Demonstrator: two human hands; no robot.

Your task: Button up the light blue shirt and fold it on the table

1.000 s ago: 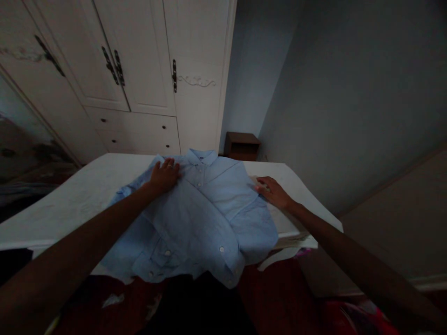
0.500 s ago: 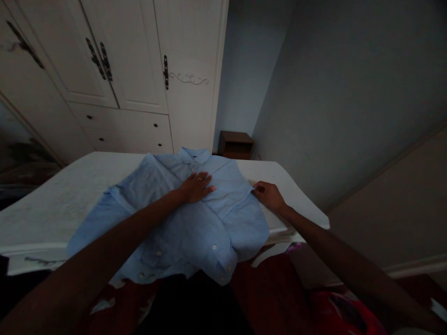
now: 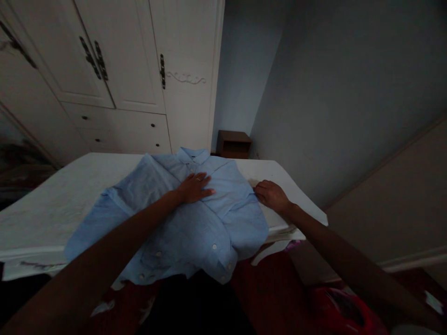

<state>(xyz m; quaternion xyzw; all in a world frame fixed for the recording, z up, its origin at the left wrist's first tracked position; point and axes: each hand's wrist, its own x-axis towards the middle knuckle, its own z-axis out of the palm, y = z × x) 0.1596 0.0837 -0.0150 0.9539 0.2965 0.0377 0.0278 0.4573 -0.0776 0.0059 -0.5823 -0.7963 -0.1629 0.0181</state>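
A light blue button-up shirt (image 3: pixel 167 214) lies spread on a white table (image 3: pixel 52 204), collar at the far side, hem hanging over the near edge. My left hand (image 3: pixel 195 186) rests flat on the shirt's chest just below the collar, fingers stretched out, a ring on one finger. My right hand (image 3: pixel 272 195) sits at the shirt's right edge with its fingers curled onto the fabric there.
A white wardrobe (image 3: pixel 122 70) with dark handles and drawers stands behind the table. A small brown cabinet (image 3: pixel 233 144) sits in the far corner by the grey wall. Red cloth (image 3: pixel 279 298) lies on the floor below the table's near edge.
My left hand slid from the shirt's left shoulder to the middle of its chest. The left sleeve now lies spread out. My right hand stayed at the right edge.
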